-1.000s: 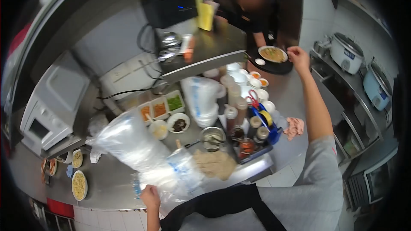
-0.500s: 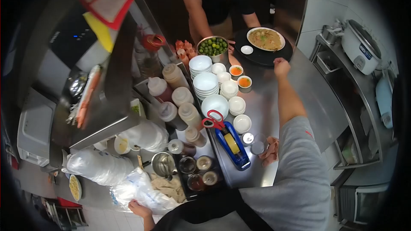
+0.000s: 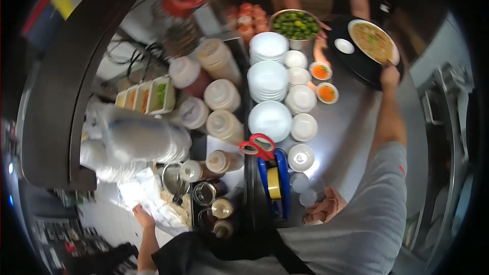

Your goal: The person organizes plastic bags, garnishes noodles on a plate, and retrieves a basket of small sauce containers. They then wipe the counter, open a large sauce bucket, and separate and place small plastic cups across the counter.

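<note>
The steel counter [image 3: 351, 117] is the largest thing, and near its far end lies a round black tray [image 3: 358, 67]. At the left of the person, white plastic bags [image 3: 147, 193] lie in a loose, crumpled heap; the left hand [image 3: 143, 217] is at their near edge, but I cannot tell whether its fingers are closed on the plastic or only rest beside it. On the black tray, at its far right part, is the white oval plate [image 3: 352, 31] with brownish food and a little green on it. The right hand [image 3: 390, 75], with the arm stretched out, is at the near right rim of this plate; its fingers overlap the rim, but I cannot tell if they are closed around it. Left of the tray stands a metal pot [image 3: 298, 45] full of green round fruits, and a hand of another person [image 3: 322, 31] is just beside its rim. Nearer, pale bowls [image 3: 270, 121] stand in a row, and to the left of them squeeze bottles [image 3: 222, 95] are grouped. A blue tape dispenser [image 3: 286, 186] is at the near end of the bowls, with a pink cloth [image 3: 333, 204] to its right. Red-handled scissors [image 3: 259, 147] lie at the far end of the dispenser. Smallest are two cups of orange sauce [image 3: 327, 92] near the white small bowls [image 3: 301, 99], and a little white dish [image 3: 344, 46] on the tray, left of the oval plate
</note>
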Demonstrator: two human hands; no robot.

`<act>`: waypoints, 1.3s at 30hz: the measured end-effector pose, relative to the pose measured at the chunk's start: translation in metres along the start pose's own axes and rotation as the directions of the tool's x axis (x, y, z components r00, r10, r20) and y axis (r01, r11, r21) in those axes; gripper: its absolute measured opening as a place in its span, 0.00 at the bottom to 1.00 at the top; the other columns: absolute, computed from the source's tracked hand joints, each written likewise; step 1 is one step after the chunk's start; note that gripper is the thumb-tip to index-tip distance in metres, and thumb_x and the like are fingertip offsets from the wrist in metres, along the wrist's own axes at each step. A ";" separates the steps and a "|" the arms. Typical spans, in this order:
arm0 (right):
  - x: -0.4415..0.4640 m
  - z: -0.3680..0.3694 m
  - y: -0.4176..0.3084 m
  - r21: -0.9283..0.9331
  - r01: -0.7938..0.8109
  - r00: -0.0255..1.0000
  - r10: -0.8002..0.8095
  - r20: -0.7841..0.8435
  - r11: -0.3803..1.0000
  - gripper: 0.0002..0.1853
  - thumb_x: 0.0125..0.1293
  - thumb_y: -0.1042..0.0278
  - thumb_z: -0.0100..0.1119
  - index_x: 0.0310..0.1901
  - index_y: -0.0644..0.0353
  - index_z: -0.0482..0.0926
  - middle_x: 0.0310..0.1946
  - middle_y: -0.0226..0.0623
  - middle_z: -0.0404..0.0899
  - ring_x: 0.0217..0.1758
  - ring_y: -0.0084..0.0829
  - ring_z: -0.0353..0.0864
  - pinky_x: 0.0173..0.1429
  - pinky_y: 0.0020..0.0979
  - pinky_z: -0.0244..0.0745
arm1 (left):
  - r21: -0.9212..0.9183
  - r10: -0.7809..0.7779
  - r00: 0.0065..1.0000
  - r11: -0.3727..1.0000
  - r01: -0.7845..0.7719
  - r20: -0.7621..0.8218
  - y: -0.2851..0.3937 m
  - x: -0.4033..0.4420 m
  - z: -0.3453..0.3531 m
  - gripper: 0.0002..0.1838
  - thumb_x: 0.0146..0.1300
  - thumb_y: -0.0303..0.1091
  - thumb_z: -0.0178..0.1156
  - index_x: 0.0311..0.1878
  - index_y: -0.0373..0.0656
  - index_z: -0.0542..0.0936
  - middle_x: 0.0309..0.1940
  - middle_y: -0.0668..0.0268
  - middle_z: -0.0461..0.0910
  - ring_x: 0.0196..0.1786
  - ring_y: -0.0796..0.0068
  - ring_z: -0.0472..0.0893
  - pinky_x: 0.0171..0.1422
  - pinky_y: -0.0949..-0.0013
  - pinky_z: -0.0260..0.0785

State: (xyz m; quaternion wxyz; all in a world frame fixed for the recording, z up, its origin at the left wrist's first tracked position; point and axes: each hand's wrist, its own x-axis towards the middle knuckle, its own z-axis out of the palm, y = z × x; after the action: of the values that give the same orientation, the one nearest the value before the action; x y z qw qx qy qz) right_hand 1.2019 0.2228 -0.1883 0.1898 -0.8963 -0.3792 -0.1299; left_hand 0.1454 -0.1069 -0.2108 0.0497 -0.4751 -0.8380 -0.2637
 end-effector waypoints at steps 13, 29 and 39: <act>-0.149 -0.182 -0.031 0.516 0.305 0.930 -0.135 -0.341 0.800 0.11 0.64 0.73 0.58 0.47 0.62 0.79 0.35 0.40 0.82 0.38 0.32 0.82 0.44 0.32 0.76 | 0.188 0.044 0.995 0.982 -0.027 -0.086 0.051 -0.026 -0.009 0.11 0.54 0.18 0.51 0.41 0.42 0.71 0.42 0.56 0.71 0.47 0.52 0.72 0.53 0.58 0.65; -0.615 -0.422 -0.261 0.971 0.239 0.330 -0.940 -0.093 -0.012 0.14 0.50 0.73 0.72 0.40 0.59 0.81 0.34 0.34 0.79 0.35 0.28 0.80 0.38 0.26 0.75 | -0.896 -0.054 0.996 0.442 -0.043 -0.074 0.019 0.017 -0.163 0.05 0.67 0.32 0.56 0.39 0.42 0.71 0.33 0.72 0.70 0.36 0.83 0.68 0.44 0.78 0.61; -0.691 -0.401 -0.302 0.933 0.245 0.514 -0.851 0.106 0.265 0.12 0.54 0.74 0.66 0.40 0.60 0.78 0.27 0.34 0.78 0.29 0.27 0.79 0.36 0.26 0.75 | -0.778 0.350 0.936 0.594 -0.204 0.022 -0.092 -0.035 -0.289 0.04 0.58 0.22 0.60 0.34 0.37 0.74 0.32 0.62 0.77 0.37 0.70 0.76 0.56 0.67 0.65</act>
State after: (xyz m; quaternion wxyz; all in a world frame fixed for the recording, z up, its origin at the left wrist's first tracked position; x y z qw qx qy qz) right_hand 0.4776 -0.1954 -0.0176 0.3948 -0.4614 -0.7358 0.2997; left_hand 0.0406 -0.3123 -0.0115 -0.1880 -0.5965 -0.5633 -0.5399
